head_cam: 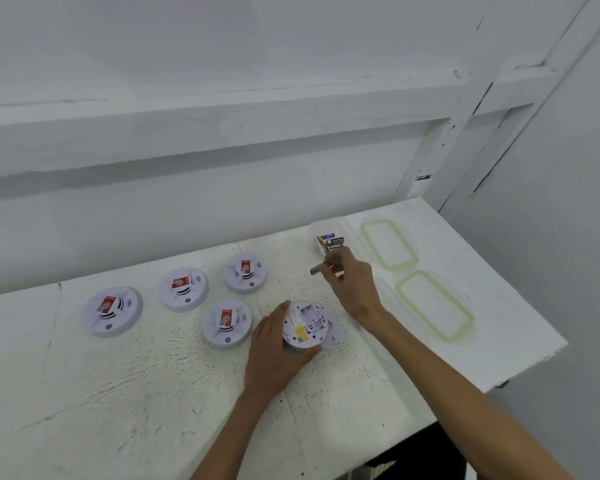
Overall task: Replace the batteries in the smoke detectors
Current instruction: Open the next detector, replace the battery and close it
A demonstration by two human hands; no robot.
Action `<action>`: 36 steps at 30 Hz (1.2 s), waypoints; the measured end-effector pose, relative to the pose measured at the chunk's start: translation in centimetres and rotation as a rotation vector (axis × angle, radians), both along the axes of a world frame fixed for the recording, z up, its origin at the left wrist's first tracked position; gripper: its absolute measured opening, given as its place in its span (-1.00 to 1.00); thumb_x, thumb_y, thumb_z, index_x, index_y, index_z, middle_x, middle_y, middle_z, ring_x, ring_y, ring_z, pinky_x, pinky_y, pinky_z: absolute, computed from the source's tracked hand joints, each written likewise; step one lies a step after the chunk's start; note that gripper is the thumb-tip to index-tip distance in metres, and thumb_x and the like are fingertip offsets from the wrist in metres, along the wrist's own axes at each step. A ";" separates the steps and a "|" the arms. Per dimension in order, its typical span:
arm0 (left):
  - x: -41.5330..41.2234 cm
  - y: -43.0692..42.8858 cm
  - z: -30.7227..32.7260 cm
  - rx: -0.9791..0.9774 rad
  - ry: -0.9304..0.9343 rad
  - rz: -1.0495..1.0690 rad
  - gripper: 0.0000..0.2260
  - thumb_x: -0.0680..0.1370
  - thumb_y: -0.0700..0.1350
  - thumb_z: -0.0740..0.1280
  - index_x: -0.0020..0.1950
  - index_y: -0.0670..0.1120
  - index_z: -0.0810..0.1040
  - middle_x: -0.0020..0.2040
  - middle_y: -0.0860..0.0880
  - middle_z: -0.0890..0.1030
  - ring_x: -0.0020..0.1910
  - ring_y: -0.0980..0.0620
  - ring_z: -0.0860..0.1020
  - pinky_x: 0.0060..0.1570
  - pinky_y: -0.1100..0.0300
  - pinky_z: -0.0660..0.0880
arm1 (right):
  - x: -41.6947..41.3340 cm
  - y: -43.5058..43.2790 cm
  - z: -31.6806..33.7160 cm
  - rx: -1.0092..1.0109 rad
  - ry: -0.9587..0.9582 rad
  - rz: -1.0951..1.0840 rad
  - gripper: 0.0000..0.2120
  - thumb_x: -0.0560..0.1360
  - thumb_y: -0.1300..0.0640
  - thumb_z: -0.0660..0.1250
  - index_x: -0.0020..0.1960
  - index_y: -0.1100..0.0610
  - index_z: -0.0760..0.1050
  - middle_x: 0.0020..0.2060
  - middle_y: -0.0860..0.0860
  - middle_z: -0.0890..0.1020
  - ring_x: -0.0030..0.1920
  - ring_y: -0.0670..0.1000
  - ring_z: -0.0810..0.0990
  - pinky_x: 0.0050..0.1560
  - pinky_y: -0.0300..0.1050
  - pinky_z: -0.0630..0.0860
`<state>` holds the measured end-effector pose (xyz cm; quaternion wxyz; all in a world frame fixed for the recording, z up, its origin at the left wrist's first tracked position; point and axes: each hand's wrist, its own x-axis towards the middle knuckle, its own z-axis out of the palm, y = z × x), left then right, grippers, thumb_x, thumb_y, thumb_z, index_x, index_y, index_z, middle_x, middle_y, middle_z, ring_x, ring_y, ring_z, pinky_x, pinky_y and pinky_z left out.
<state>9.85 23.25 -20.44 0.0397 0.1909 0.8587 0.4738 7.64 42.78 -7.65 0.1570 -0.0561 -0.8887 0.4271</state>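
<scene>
Fingers (339, 257) of the right hand (355, 285) pinch a battery (315, 270) just beside the clear battery box (328, 223), while the left hand (274, 351) curls round the overturned smoke detector (303, 325) on the bench (136, 393), steadying it with its empty battery bay (307, 311) upward, probably for loading.

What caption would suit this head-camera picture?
Left hand holds an opened smoke detector while right hand pinches a battery near the container.

Battery (335, 245) wrap seems to read EVEREADY; red detector labels (180, 282) too small to read
</scene>
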 end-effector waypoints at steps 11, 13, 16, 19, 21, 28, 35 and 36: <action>0.2 0.6 -0.1 0.026 0.043 0.052 -0.08 0.37 0.58 0.24 0.53 0.00 0.30 0.44 0.11 0.39 0.41 0.10 0.40 0.47 0.02 0.30 | 3.0 -1.3 -2.1 0.307 -0.076 0.150 -0.89 0.61 0.08 0.33 0.06 0.10 0.58 -0.14 -0.03 0.69 -0.20 -0.06 0.61 -0.15 -0.24 0.52; 0.2 0.7 -0.5 0.032 0.030 0.052 -0.04 0.36 0.61 0.20 0.52 -0.05 0.29 0.42 0.08 0.37 0.40 0.06 0.38 0.47 0.02 0.28 | 3.0 -1.4 -2.5 0.366 -0.082 0.172 -0.86 0.62 0.08 0.30 0.08 0.11 0.59 -0.11 0.00 0.69 -0.18 -0.03 0.62 -0.16 -0.27 0.46; -0.3 1.3 -2.7 0.037 -0.027 0.093 -0.03 0.40 0.62 0.09 0.51 -0.11 0.31 0.34 -0.20 0.52 0.31 -0.15 0.47 0.40 -0.23 0.37 | 3.2 -1.4 -3.3 0.416 -0.073 0.202 -0.85 0.62 0.09 0.29 0.06 0.11 0.61 -0.08 0.02 0.67 -0.15 0.02 0.60 -0.17 -0.19 0.49; -2.0 1.8 -9.0 0.031 -0.029 0.119 -0.24 0.53 0.51 0.06 0.57 0.06 0.23 0.20 -0.38 0.60 0.19 -0.22 0.54 0.19 -0.44 0.46 | 3.4 -1.7 -4.3 0.455 -0.024 0.199 -0.85 0.62 0.10 0.28 0.05 0.13 0.60 -0.05 0.04 0.64 -0.11 0.04 0.58 -0.15 -0.09 0.53; -2.1 1.7 -9.1 -0.004 -0.005 0.153 -0.30 0.57 0.47 0.07 0.62 0.14 0.16 0.20 -0.36 0.60 0.20 -0.09 0.54 0.19 -0.40 0.48 | 3.4 -1.7 -4.8 0.468 -0.001 0.189 -0.85 0.61 0.11 0.29 0.05 0.14 0.60 -0.03 0.04 0.63 -0.09 0.04 0.58 -0.15 -0.09 0.54; 0.5 0.4 -0.2 -0.058 0.024 0.020 -0.08 0.42 0.53 0.28 0.63 0.06 0.20 0.55 0.05 0.36 0.50 0.09 0.36 0.51 0.01 0.29 | 3.9 -1.7 -6.1 0.557 -0.020 0.193 -0.73 0.62 0.04 0.23 0.16 0.13 0.62 0.05 0.06 0.63 -0.02 0.05 0.56 -0.14 -0.09 0.54; 0.3 0.7 -1.3 -0.032 -0.050 0.070 -0.08 0.39 0.62 0.13 0.61 0.15 0.07 0.49 -0.05 0.35 0.46 -0.13 0.39 0.49 -0.16 0.29 | 4.1 -2.3 -6.0 0.664 -0.073 0.222 -0.58 0.64 -0.04 0.05 0.16 0.16 0.60 0.03 0.08 0.64 -0.07 0.06 0.54 -0.17 -0.04 0.57; 0.3 0.8 -1.8 -0.040 -0.047 0.060 -0.05 0.39 0.62 0.15 0.60 0.07 0.11 0.49 0.02 0.32 0.47 -0.05 0.37 0.50 -0.08 0.26 | 4.1 -2.3 -5.9 0.671 -0.076 0.229 -0.55 0.64 -0.05 0.03 0.15 0.16 0.61 0.03 0.09 0.65 -0.06 0.07 0.55 -0.17 -0.04 0.58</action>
